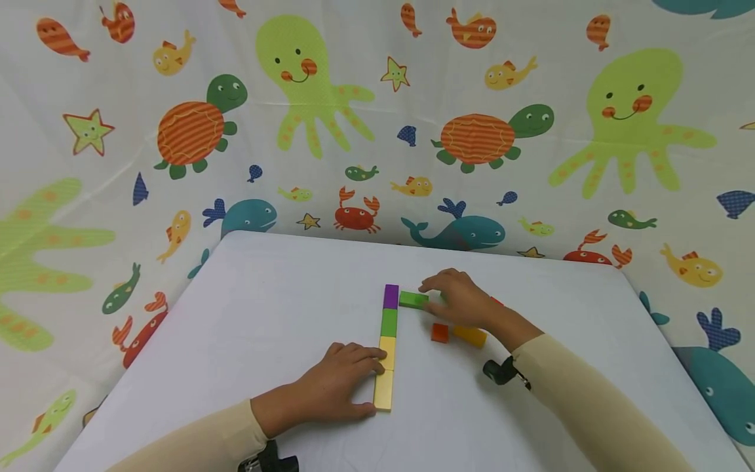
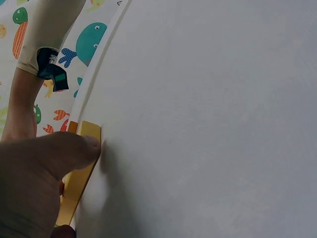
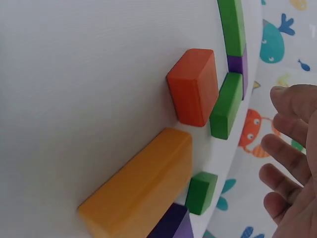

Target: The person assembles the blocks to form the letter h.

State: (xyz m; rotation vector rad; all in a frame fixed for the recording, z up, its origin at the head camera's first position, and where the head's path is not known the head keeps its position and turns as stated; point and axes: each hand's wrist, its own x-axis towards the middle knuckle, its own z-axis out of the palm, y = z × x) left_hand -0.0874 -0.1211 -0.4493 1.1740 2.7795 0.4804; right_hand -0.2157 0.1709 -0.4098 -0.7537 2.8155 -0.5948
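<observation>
A straight row of blocks runs away from me: a purple block point(image 1: 390, 296) at the far end, a green block point(image 1: 389, 322), then two yellow blocks point(image 1: 383, 393). Beside the row, my left hand point(image 1: 339, 383) rests its fingertips on the yellow blocks, the thumb against the nearest one. Another green block point(image 1: 413, 300) lies crosswise, by the right side of the purple one. Over it and other loose blocks hovers my right hand point(image 1: 460, 301), thumb and fingers spread apart. In the right wrist view that hand point(image 3: 294, 148) holds nothing.
Under the right hand lie an orange-red block point(image 1: 440, 333) and a longer orange block point(image 1: 470, 336). A small green block point(image 3: 201, 192) and a dark purple block point(image 3: 173, 223) show in the right wrist view. A sea-animal cloth hangs behind the white table point(image 1: 283, 282).
</observation>
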